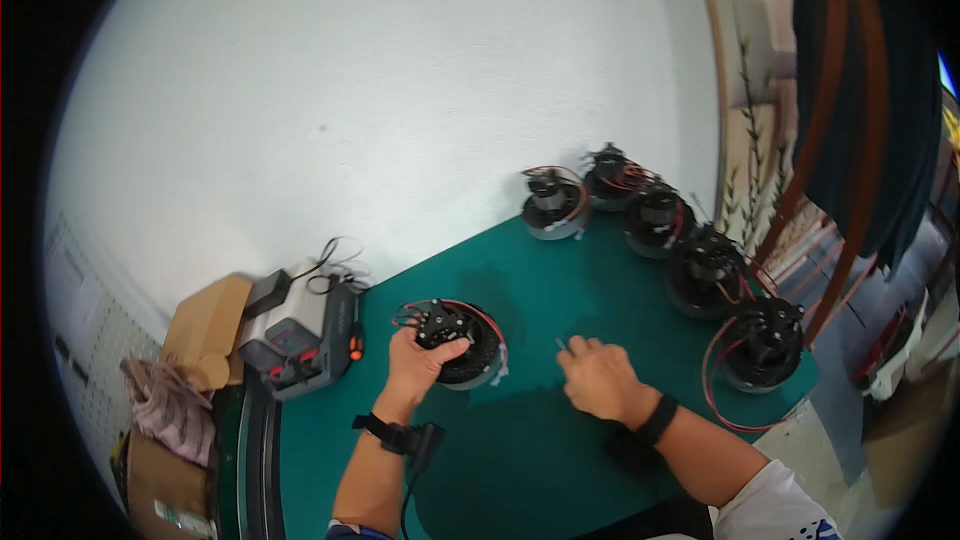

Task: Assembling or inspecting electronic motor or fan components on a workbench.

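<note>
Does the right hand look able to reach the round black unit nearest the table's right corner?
Likely yes: between the right hand and the round black unit, only green tabletop and looped red wires appear.

1. The left hand (412, 362) grips a round black unit (470, 366) with red wires on the green table (530, 285).
2. The right hand (598, 376), right of it, pinches a small thin piece (561, 345).
3. Five similar units (660, 225) line the far right.
4. A grey machine (325, 350) stands left, beside a cardboard box (203, 320).

device (302, 335) left of assembly (480, 355) (both on the table (610, 285))
</note>
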### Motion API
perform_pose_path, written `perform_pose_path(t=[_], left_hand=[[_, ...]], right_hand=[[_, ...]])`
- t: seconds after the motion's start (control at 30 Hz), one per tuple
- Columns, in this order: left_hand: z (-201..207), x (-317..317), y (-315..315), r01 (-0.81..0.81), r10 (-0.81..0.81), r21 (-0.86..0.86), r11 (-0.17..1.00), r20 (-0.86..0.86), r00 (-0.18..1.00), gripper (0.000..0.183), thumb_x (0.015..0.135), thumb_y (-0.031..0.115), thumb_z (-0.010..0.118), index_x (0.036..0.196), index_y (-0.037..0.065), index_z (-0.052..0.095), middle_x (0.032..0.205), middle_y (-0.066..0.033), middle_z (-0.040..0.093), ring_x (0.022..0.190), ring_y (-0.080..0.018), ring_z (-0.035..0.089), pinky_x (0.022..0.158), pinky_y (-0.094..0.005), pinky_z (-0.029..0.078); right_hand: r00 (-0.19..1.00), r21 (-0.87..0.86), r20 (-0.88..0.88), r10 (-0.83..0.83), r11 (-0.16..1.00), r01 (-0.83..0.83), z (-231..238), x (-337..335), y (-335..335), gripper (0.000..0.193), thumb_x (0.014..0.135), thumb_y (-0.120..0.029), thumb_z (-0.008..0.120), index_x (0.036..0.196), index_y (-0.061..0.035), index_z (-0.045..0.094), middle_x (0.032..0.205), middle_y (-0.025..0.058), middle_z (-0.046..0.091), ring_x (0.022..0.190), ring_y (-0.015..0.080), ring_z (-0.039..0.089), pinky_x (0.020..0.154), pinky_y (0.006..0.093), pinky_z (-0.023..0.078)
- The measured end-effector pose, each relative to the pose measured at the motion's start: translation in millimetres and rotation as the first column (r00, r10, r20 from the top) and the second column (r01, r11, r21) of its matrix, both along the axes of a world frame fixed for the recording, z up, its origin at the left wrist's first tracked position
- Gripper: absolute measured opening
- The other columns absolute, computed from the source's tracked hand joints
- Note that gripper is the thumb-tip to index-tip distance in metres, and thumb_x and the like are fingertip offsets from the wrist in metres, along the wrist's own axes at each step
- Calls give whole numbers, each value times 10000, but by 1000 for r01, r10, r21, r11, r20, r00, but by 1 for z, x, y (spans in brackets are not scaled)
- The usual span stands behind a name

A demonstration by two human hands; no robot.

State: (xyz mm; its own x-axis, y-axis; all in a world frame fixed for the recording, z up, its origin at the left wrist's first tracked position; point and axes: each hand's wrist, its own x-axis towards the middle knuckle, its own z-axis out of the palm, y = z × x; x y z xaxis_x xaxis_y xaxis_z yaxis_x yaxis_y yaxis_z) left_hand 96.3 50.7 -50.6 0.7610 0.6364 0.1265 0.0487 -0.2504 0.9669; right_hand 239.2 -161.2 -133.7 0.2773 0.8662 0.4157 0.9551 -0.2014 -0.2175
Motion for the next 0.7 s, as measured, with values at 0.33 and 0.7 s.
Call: perform_pose_path(t=[0.33, 0.7], left_hand=[[-18, -76, -19, -15, 45, -140, 990, 213, 976, 377, 710, 46, 794, 1032, -13, 607, 957, -65, 661, 853, -137, 639, 785, -288, 539], [-39, -90, -15, -62, 64, -20, 998, 150, 987, 382, 678, 41, 816, 1004, -10, 622, 945, -60, 671, 843, -136, 642, 793, -284, 532]], right_hand=[[993, 224, 38, -113, 969, 102, -10, 9, 9, 191, 668, -82, 641, 849, -78, 580, 828, 88, 525, 752, 279, 580, 577, 411, 481], [991, 194, -78, -107, 974, 120, -8, 11, 12, 155, 700, -71, 622, 851, -89, 590, 808, 87, 543, 736, 283, 595, 599, 415, 477]])
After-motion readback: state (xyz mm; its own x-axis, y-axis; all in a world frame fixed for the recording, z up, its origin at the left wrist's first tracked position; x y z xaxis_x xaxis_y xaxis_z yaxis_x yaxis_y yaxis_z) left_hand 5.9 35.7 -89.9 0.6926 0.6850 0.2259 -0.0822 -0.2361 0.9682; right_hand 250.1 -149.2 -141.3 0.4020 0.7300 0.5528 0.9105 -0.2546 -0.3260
